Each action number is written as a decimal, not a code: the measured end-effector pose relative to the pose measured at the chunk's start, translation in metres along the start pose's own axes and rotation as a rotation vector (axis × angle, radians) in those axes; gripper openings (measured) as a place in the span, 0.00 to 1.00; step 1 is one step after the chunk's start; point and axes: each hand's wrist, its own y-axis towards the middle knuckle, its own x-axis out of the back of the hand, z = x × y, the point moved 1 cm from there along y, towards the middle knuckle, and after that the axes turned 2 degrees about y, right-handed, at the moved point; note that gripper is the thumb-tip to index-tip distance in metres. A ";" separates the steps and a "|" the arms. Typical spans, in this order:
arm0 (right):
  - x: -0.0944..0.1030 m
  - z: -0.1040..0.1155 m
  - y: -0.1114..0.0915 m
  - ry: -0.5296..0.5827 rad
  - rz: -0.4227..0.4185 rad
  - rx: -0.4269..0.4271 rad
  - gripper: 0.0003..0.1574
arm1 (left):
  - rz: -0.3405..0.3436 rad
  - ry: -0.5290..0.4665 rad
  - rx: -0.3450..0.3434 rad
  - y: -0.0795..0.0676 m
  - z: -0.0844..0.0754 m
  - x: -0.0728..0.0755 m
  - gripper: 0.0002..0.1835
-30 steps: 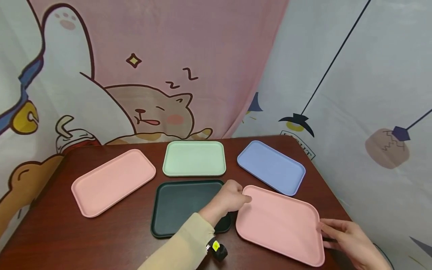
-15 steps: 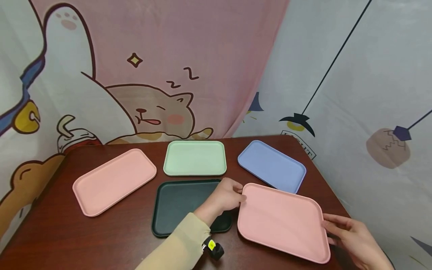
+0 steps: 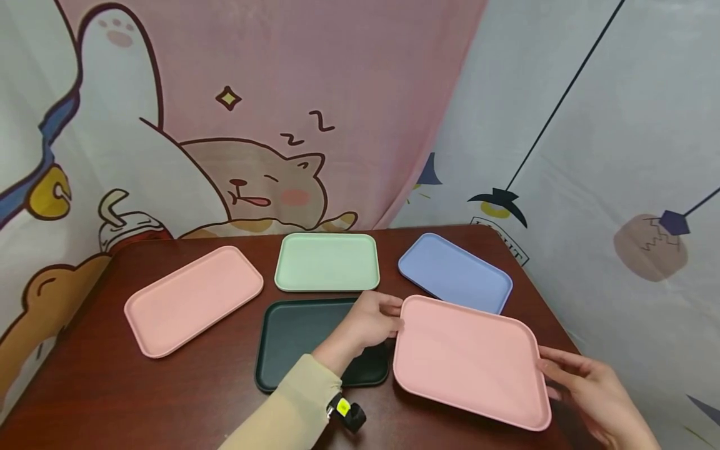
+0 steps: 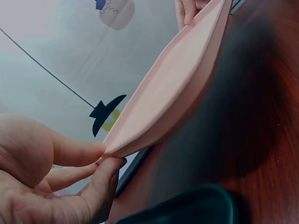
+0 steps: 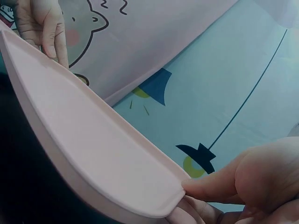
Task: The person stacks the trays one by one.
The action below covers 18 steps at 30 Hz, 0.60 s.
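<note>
A large pink tray [image 3: 469, 362] is held up off the table at the right, its inside facing up. My left hand [image 3: 368, 322] pinches its left edge, thumb and fingers on either side of the rim, as the left wrist view shows up close. At the opposite short edge my right hand [image 3: 590, 390] grips the rim, thumb on top and fingers beneath in the right wrist view. Below my left forearm lies a dark green tray [image 3: 304, 340], partly covered by that hand. The held tray hides the near edge of a blue tray [image 3: 455, 272].
On the brown wooden table [image 3: 140, 400], a light green tray [image 3: 327, 262] lies at the back middle. A narrower pink tray [image 3: 194, 300] lies slanted at the left. A printed cloth [image 3: 365, 81] hangs behind the table and along its right side.
The held pink tray has risen and shifted slightly away from me, now covering more of the blue tray. Both hands have moved with it. The other trays stay put.
</note>
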 end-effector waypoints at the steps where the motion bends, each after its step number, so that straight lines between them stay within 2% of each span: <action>1: -0.001 0.001 0.000 0.005 -0.002 0.004 0.14 | -0.001 -0.005 0.004 -0.001 -0.001 0.002 0.20; 7: -0.009 0.008 0.004 -0.009 -0.023 -0.034 0.13 | -0.001 -0.005 0.000 -0.008 -0.002 0.015 0.19; 10: -0.014 0.013 0.005 0.010 -0.017 -0.027 0.12 | -0.006 -0.027 -0.017 -0.012 -0.001 0.021 0.19; 18: -0.028 0.024 0.008 0.073 0.065 0.090 0.18 | -0.027 -0.067 -0.056 -0.022 0.002 0.038 0.20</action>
